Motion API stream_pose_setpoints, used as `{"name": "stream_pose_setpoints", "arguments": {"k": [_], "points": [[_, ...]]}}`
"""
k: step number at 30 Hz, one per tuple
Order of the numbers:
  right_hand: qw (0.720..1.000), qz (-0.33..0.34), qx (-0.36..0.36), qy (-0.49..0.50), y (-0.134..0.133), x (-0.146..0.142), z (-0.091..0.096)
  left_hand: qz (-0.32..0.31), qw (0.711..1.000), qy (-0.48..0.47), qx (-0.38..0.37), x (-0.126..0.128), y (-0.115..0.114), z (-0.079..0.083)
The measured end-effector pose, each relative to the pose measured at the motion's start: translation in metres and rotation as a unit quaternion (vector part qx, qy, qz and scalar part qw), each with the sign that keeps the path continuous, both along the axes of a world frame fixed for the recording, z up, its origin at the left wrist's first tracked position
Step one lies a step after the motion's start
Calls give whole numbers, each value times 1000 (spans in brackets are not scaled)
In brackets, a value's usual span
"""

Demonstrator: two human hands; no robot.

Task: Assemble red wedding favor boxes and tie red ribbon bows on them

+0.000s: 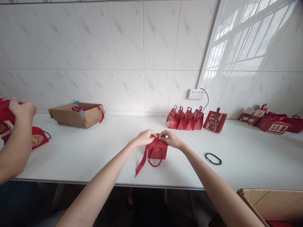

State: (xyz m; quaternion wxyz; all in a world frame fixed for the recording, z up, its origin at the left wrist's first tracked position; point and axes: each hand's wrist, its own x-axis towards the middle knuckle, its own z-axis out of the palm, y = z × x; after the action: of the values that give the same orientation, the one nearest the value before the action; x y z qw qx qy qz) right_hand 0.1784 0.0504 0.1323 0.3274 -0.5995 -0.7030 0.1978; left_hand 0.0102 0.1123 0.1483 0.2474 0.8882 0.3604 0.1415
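Observation:
A small red gift box (163, 154) with a twisted cord handle stands on the white table in front of me. Across its top runs a red ribbon (141, 164), one long tail hanging down at the left front. My left hand (148, 137) pinches the ribbon at the box's top left. From the other side my right hand (169, 138) pinches it too, the fingertips of both hands close together. The exact shape of the ribbon between the fingers is partly hidden.
Several red gift boxes (186, 121) line the wall, more stand far right. A cardboard tray (75, 118) with ribbons is at the back left. A black loop (213, 159) lies right. A co-worker's arm (17, 138) handles red items at left; a carton (272, 201) stands front right.

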Motion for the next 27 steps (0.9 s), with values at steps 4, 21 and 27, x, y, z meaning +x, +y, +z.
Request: {"name": "stream_pose_setpoints", "arguments": {"k": [4, 21, 27], "points": [[1000, -17, 1, 10, 0, -2, -2, -22, 999, 14, -24, 3, 5, 4], [999, 5, 20, 44, -6, -3, 2, -3, 998, -35, -44, 1, 1, -3], [999, -8, 38, 30, -7, -3, 1, 8, 997, -57, -52, 0, 0, -4]]}}
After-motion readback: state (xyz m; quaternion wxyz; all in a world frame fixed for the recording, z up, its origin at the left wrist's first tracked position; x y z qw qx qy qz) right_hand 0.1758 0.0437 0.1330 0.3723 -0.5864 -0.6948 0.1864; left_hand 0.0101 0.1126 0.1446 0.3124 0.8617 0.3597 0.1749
